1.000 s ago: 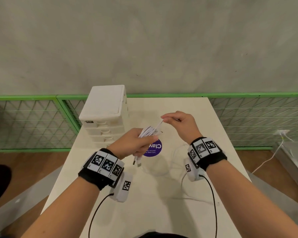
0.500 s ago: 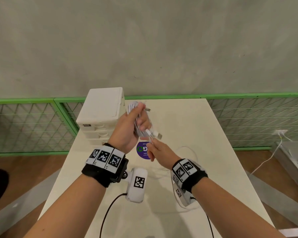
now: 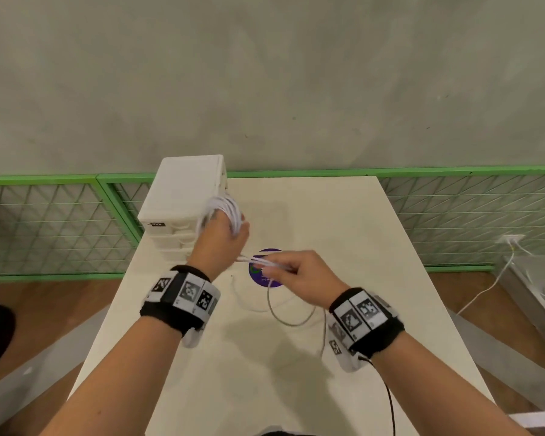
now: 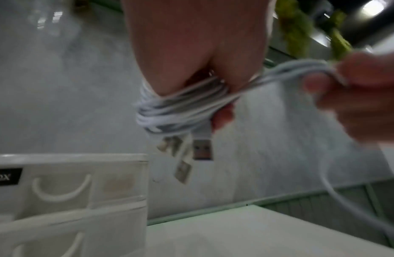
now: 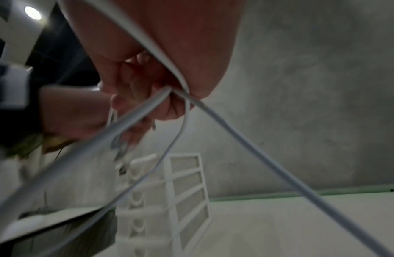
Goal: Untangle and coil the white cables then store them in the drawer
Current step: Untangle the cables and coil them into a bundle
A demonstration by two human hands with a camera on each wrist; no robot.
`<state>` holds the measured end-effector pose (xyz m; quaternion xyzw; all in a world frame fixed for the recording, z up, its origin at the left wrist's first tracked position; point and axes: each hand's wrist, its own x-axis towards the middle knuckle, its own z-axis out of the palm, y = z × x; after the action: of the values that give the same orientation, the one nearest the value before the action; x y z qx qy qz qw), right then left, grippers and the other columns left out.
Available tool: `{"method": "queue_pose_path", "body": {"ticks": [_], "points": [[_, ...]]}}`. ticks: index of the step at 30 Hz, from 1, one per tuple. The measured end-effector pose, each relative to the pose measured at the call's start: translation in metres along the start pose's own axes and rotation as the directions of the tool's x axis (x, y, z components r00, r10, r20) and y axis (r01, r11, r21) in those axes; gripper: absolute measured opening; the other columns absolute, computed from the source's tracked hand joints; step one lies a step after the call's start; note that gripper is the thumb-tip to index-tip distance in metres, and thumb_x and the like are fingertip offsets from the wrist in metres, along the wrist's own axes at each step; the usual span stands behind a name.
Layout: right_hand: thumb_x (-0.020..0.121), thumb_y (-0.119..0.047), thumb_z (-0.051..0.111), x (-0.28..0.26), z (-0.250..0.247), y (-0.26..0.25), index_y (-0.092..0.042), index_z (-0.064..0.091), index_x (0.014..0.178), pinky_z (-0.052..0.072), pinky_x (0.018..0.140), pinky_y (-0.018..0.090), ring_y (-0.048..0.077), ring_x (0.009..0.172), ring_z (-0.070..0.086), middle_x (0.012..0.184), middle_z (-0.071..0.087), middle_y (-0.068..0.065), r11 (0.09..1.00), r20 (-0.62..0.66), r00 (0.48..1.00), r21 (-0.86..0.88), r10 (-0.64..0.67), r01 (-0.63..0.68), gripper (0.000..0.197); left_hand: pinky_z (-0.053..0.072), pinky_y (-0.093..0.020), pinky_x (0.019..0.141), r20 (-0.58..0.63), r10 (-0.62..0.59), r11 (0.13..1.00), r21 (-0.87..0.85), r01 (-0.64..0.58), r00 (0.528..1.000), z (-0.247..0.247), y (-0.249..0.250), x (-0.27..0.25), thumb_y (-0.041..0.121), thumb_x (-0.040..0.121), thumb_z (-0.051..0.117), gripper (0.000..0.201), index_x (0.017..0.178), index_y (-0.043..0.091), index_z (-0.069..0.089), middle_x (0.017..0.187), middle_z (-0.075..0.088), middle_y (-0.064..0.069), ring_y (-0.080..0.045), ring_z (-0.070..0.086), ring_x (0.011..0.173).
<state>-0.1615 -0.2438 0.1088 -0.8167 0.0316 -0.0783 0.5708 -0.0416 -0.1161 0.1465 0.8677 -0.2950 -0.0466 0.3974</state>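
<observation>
My left hand (image 3: 222, 237) is raised beside the drawer unit and grips a coil of white cables (image 3: 225, 207) wound round its fingers. The left wrist view shows the coil (image 4: 180, 107) with USB plugs (image 4: 202, 149) hanging below it. My right hand (image 3: 291, 272) is lower and to the right, pinching the strands (image 3: 255, 261) that run back to the left hand. In the right wrist view the cable (image 5: 147, 111) passes through the curled fingers and trails down. A loose loop of cable (image 3: 283, 313) lies on the table below the right hand.
A white drawer unit (image 3: 186, 202) with its drawers closed stands at the back left of the pale table (image 3: 343, 240). A purple round sticker (image 3: 266, 280) sits mid-table. Green mesh fencing (image 3: 51, 225) and a grey wall lie behind. Another cable and plug (image 3: 510, 240) lie off the table at right.
My left hand has lifted the coil higher, level with the drawer unit's top. My right hand has moved right along the table, pulling the strands out sideways.
</observation>
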Motion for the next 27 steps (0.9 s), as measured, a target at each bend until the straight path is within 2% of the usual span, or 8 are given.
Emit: {"method": "queue_pose_path", "body": {"ticks": [3, 5, 8, 12, 18, 20, 23, 27], "points": [[0.081, -0.013, 0.069, 0.011, -0.020, -0.017, -0.025, 0.073, 0.085, 0.052, 0.079, 0.023, 0.007, 0.079, 0.064, 0.081, 0.072, -0.008, 0.994, -0.111, 0.990, 0.054, -0.084, 0.091, 0.013, 0.037, -0.024, 0.045, 0.337, -0.072, 0.973, -0.181, 0.140, 0.939, 0.003, 0.004, -0.014, 0.045, 0.095, 0.043, 0.043, 0.070, 0.010, 0.047, 0.051, 0.049, -0.006, -0.017, 0.044, 0.040], [0.076, -0.012, 0.073, 0.017, -0.030, -0.018, -0.028, 0.068, 0.077, 0.050, 0.071, 0.021, 0.010, 0.069, 0.059, 0.072, 0.068, -0.001, 0.993, -0.192, 0.977, 0.058, -0.090, 0.103, 0.017, 0.034, -0.019, 0.041, 0.488, -0.053, 0.917, -0.322, 0.236, 0.871, 0.003, 0.013, -0.019, 0.060, 0.091, 0.034, 0.054, 0.068, 0.013, 0.049, 0.048, 0.046, -0.002, -0.015, 0.040, 0.039], [0.077, -0.010, 0.071, 0.023, -0.040, -0.014, -0.027, 0.067, 0.077, 0.046, 0.071, 0.027, 0.014, 0.071, 0.056, 0.077, 0.067, 0.012, 0.996, -0.223, 0.971, -0.008, -0.087, 0.088, 0.018, 0.028, -0.018, 0.038, 0.538, -0.011, 0.890, -0.378, 0.254, 0.843, 0.003, 0.026, -0.023, 0.049, 0.089, 0.054, 0.041, 0.066, 0.016, 0.045, 0.045, 0.036, 0.003, -0.012, 0.031, 0.039], [0.088, -0.009, 0.057, 0.029, -0.056, 0.004, -0.023, 0.065, 0.088, 0.045, 0.074, 0.024, 0.010, 0.076, 0.059, 0.083, 0.066, -0.004, 0.991, -0.318, 0.945, -0.130, -0.079, 0.039, 0.016, 0.024, -0.020, 0.038, 0.546, 0.111, 0.787, -0.559, 0.262, 0.831, -0.006, 0.033, -0.026, 0.021, 0.093, 0.055, 0.032, 0.061, 0.018, 0.055, 0.041, 0.032, 0.003, -0.012, 0.024, 0.035], [0.095, -0.014, 0.042, 0.026, -0.031, 0.026, -0.025, 0.056, 0.089, 0.037, 0.060, 0.031, 0.010, 0.052, 0.043, 0.059, 0.048, -0.011, 0.956, -0.201, 0.979, -0.289, -0.015, -0.045, 0.019, 0.025, -0.020, 0.037, 0.477, 0.258, 0.512, -0.805, 0.300, 0.840, -0.013, 0.053, -0.023, 0.027, 0.090, 0.046, 0.027, 0.075, 0.006, 0.054, 0.035, 0.034, 0.003, -0.010, 0.030, 0.026], [0.095, -0.012, 0.041, 0.025, -0.017, 0.029, -0.033, 0.051, 0.082, 0.040, 0.061, 0.034, 0.018, 0.055, 0.047, 0.061, 0.053, -0.005, 0.970, -0.186, 0.982, -0.229, 0.035, -0.078, 0.027, 0.032, -0.018, 0.039, 0.433, 0.245, 0.423, -0.853, 0.306, 0.867, -0.010, 0.056, -0.022, 0.028, 0.093, 0.043, 0.029, 0.077, 0.007, 0.053, 0.036, 0.034, 0.005, -0.008, 0.032, 0.027], [0.095, -0.017, 0.044, 0.024, -0.001, 0.032, -0.021, 0.055, 0.092, 0.046, 0.066, 0.030, 0.021, 0.066, 0.058, 0.071, 0.064, 0.005, 0.974, -0.144, 0.983, -0.178, 0.116, -0.141, 0.013, 0.035, -0.019, 0.042, 0.359, 0.186, 0.324, -0.901, 0.288, 0.914, -0.006, 0.059, -0.022, 0.028, 0.094, 0.045, 0.026, 0.078, 0.009, 0.053, 0.038, 0.035, 0.007, -0.007, 0.034, 0.030], [0.095, -0.019, 0.043, 0.012, 0.010, 0.038, -0.013, 0.054, 0.074, 0.044, 0.070, 0.025, 0.012, 0.053, 0.050, 0.049, 0.052, -0.003, 0.968, -0.116, 0.971, -0.118, 0.208, -0.222, 0.024, 0.034, -0.020, 0.043, 0.193, 0.037, 0.231, -0.956, 0.180, 0.981, -0.004, 0.063, -0.020, 0.017, 0.097, 0.043, 0.029, 0.069, 0.011, 0.043, 0.042, 0.034, 0.006, -0.007, 0.034, 0.035]]}}
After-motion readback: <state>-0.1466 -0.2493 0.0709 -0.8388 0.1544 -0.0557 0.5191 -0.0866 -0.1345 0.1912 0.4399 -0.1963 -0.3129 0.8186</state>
